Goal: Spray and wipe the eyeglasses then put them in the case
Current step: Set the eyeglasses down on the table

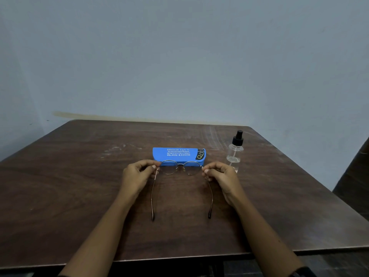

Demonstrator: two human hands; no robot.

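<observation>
Thin metal-framed eyeglasses point(180, 167) with round lenses are held over the middle of the table, temples unfolded and pointing toward me. My left hand point(137, 174) pinches the frame's left hinge. My right hand point(221, 176) pinches the right hinge. Just behind the lenses lies a closed blue eyeglass case point(178, 153) with white lettering. A clear spray bottle point(235, 150) with a black nozzle stands upright to the right of the case, close behind my right hand.
The dark brown wooden table point(79, 186) stands against a pale blue wall. Its front edge runs near the bottom of the view and its right edge slants down at the right. A dark object point(357, 176) sits beyond the right edge.
</observation>
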